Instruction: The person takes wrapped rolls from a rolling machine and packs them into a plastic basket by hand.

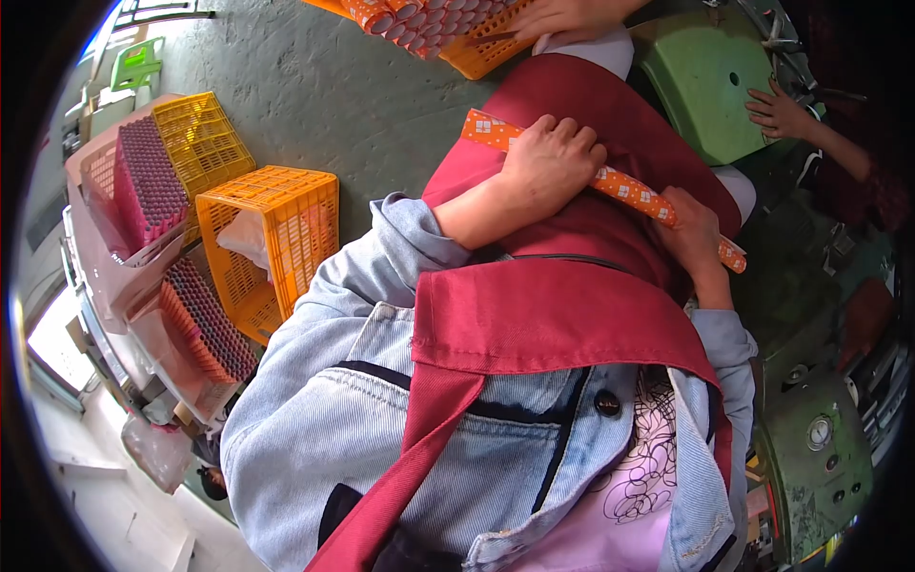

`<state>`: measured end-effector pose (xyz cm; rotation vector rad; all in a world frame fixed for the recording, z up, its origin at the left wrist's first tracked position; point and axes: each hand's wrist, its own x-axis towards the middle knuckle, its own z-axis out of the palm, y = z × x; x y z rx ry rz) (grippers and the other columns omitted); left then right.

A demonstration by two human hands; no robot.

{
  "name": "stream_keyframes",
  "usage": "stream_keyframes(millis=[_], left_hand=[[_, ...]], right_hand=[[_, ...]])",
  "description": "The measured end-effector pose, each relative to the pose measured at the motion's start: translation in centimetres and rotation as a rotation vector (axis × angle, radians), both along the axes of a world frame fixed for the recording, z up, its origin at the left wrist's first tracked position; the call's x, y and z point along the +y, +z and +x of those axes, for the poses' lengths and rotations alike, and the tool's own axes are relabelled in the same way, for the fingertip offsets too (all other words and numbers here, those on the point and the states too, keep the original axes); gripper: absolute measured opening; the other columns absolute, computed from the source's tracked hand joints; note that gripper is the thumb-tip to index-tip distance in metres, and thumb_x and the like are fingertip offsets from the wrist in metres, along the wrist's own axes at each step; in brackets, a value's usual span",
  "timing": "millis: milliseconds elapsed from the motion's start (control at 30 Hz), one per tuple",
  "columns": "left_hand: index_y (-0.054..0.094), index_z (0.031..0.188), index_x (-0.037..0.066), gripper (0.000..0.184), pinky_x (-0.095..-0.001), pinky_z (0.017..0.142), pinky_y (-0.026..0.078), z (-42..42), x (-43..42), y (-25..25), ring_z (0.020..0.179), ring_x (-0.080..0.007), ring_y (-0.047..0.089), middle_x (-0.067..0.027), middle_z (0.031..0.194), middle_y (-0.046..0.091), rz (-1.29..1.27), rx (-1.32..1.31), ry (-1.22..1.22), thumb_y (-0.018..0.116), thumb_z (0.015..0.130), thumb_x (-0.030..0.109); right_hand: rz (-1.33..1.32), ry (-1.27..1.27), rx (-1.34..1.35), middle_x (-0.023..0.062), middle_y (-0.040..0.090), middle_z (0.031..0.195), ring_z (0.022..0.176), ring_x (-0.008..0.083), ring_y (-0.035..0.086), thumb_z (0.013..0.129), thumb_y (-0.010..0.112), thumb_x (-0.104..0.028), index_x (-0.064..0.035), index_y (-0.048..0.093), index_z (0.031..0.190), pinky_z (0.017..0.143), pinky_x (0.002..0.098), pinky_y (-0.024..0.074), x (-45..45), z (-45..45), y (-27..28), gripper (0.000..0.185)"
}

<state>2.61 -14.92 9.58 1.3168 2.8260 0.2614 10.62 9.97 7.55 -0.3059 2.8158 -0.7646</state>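
Note:
Across the red apron (562,315) on the person's lap lies a long orange strip (634,194) with white patterns, roughly tube-like. My left hand (553,162) is closed over its upper left part, knuckles up, with one end sticking out beyond the fingers. Further down the strip, my right hand (691,234) is wrapped round it near its other end, which shows past the hand. The undersides of both hands are hidden.
An orange crate (467,59) of patterned tubes stands at the top, a co-worker's hand (572,17) beside it. Another person's hand (780,112) rests by a green stool (705,81). At left are an orange crate (329,224) and stacked pink tubes (148,181).

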Motion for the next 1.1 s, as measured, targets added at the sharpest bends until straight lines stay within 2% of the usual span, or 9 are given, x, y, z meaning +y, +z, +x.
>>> stream_keyframes(millis=[233,367,500,633,733,1100], left_hand=[[0.06,0.082,0.014,0.011,-0.0314,0.069,0.045,0.1,0.2,-0.1,0.081,-0.0175,0.058,0.0001,0.083,0.058,-0.026,0.009,0.002,0.058,0.079,0.024],[0.063,0.087,0.013,0.012,-0.0317,0.073,0.045,0.1,0.3,0.3,0.085,-0.0181,0.059,-0.0021,0.088,0.06,-0.048,-0.039,-0.008,0.055,0.081,0.019],[0.06,0.083,0.014,0.012,-0.0315,0.07,0.045,0.0,0.5,0.2,0.083,-0.0176,0.059,-0.0001,0.084,0.059,-0.038,0.011,-0.016,0.058,0.079,0.025],[0.061,0.084,0.014,0.013,-0.0318,0.071,0.046,-0.2,0.4,0.5,0.084,-0.0181,0.059,-0.0006,0.086,0.06,-0.081,-0.024,-0.031,0.058,0.079,0.026],[0.065,0.088,0.013,0.014,-0.0327,0.078,0.047,-0.7,0.4,1.2,0.091,-0.0202,0.06,-0.0033,0.093,0.062,-0.11,-0.152,-0.017,0.054,0.082,0.02],[0.066,0.091,0.013,0.017,-0.0333,0.079,0.047,-0.6,0.4,1.3,0.092,-0.0199,0.06,-0.0036,0.095,0.063,-0.133,-0.18,-0.012,0.054,0.083,0.02]], right_hand=[[-0.024,-0.008,0.004,0.0101,0.057,0.077,0.071,0.0353,0.06,0.075,0.066,-0.012,-0.0093,0.053,0.081,0.058,0.0446,0.0468,0.1,0.1,-0.3,0.015],[-0.029,-0.012,0.004,0.0101,0.056,0.076,0.071,0.0351,0.059,0.075,0.066,-0.012,-0.0093,0.053,0.081,0.058,0.0446,0.0468,0.1,0.3,-0.4,0.014],[-0.031,-0.013,0.004,0.0101,0.056,0.076,0.071,0.0349,0.059,0.075,0.066,-0.012,-0.0094,0.054,0.082,0.058,0.0443,0.0467,0.4,0.3,-0.3,0.014],[-0.017,-0.001,0.005,0.0101,0.056,0.076,0.072,0.0348,0.059,0.076,0.066,-0.012,-0.0095,0.053,0.082,0.059,0.044,0.0468,0.5,0.3,-0.3,0.014],[0.006,0.012,0.004,0.0102,0.056,0.077,0.072,0.0348,0.059,0.076,0.065,-0.012,-0.0096,0.053,0.082,0.059,0.044,0.0468,0.5,0.0,0.0,0.014],[-0.013,0.005,-0.013,0.0101,0.056,0.077,0.072,0.0358,0.059,0.074,0.066,-0.013,-0.0096,0.053,0.083,0.06,0.0452,0.0469,0.4,-0.2,0.2,0.016]])
